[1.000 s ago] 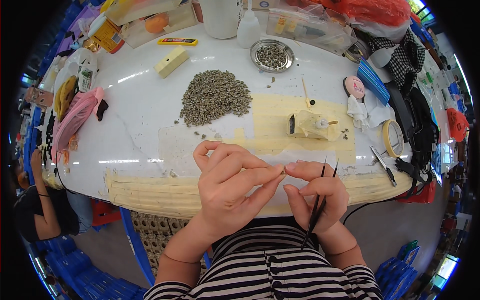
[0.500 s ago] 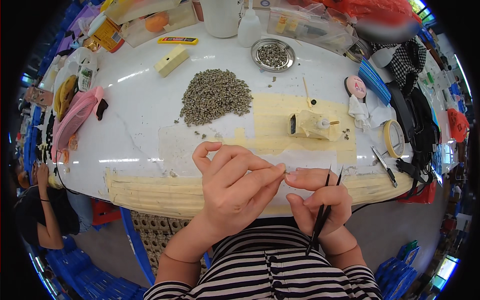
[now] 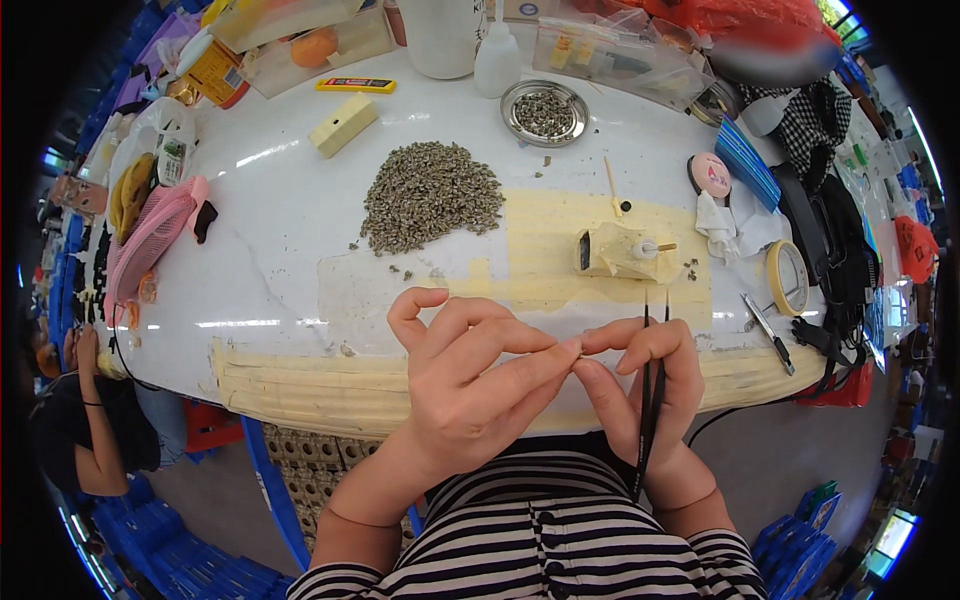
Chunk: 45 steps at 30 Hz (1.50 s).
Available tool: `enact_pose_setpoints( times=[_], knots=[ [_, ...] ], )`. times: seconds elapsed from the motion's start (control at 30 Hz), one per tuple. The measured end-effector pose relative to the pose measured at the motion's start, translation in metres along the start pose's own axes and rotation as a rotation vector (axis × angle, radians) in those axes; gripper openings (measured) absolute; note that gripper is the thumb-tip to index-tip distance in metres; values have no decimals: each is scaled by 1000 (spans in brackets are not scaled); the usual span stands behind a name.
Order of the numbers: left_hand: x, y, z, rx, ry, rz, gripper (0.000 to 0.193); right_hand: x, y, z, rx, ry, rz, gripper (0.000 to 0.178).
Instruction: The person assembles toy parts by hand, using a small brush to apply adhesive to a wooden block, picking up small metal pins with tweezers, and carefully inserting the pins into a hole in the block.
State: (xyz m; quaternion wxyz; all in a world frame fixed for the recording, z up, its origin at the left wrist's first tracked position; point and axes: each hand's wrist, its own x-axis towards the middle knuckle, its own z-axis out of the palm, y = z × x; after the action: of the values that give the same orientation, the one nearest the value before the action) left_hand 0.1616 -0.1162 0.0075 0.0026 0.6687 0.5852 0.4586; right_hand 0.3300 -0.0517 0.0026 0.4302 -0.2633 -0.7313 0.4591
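Note:
My left hand is closed in a pinch, thumb and forefinger meeting on a tiny metal part, mostly hidden by the fingertips. The thumb and forefinger of my right hand come up against the same spot from the other side. Black tweezers are tucked in the right hand, their points facing away from me and slightly apart. Beyond the hands lies a heap of small grey-brown metal parts. A tape-covered block with a stick poking out stands on the taped area of the table.
A round metal dish holds more small parts. Around it are a cream block, a white squeeze bottle, and clear boxes. To the right lie a tape roll and a craft knife. Another person sits at far left.
The tweezers have swung more upright in my right hand. My right thumb has risen toward the tiny part, and my left fingertips have shifted slightly right.

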Motion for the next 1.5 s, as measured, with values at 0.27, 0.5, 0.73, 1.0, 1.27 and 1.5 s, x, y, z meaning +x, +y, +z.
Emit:
enact_pose_setpoints(
  times=[0.27, 0.5, 0.73, 1.0, 1.27, 1.5],
  knots=[
    [-1, -2, 0, -16, 12, -62, 29, 1, 0, 5, -342, -35, -425, 33],
    [-1, -2, -2, -51, 13, -18, 31, -1, 6, 4, -101, 10, -191, 29],
    [0, -1, -1, -39, -29, 7, 31, -5, 7, 1, 67, 13, -36, 32],
    [1, -2, -1, -18, -25, -30, 28, -1, 1, 2, -303, -18, -416, 34],
    [0, -3, 0, -44, 5, -14, 29, -2, 7, 2, -226, 40, -315, 32],
    [-1, -1, -1, -33, -23, 2, 33, -3, 9, 1, -91, 36, -182, 30]
  ],
)
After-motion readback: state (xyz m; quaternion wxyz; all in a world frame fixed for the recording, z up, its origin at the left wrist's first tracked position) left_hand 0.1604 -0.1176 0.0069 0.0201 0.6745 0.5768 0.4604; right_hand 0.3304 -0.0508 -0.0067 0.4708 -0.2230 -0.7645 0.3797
